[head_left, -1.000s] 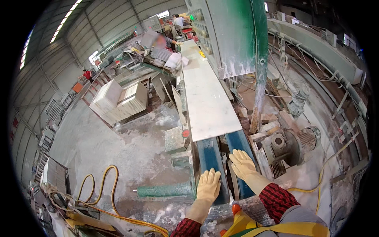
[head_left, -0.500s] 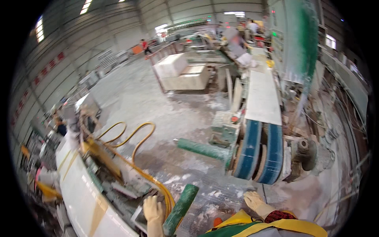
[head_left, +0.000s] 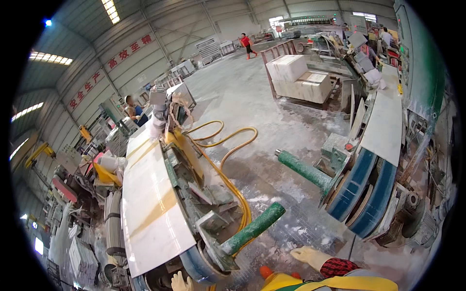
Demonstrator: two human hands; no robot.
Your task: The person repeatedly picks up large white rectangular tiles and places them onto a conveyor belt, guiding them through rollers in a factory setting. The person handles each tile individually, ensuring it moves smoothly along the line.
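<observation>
Red characters (head_left: 123,54) (two groups) on hall wall (head_left: 179,30).

Site: factory hall, slab-processing by its look. I stand near two blue-belted conveyors (head_left: 352,189) bearing pale, stone-like slabs (head_left: 158,206); also noted: a stacked slab pile (head_left: 310,89), yellow hose (head_left: 237,190), grey floor (head_left: 233,106), high panelled wall (head_left: 182,31), roof skylights (head_left: 110,10).

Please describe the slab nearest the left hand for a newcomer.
Find the blue-belted conveyor at the lower left. On it, just beyond the left hand, lies a long white slab. Tan bands cross it, unlike the plainer slab on the right.
</observation>
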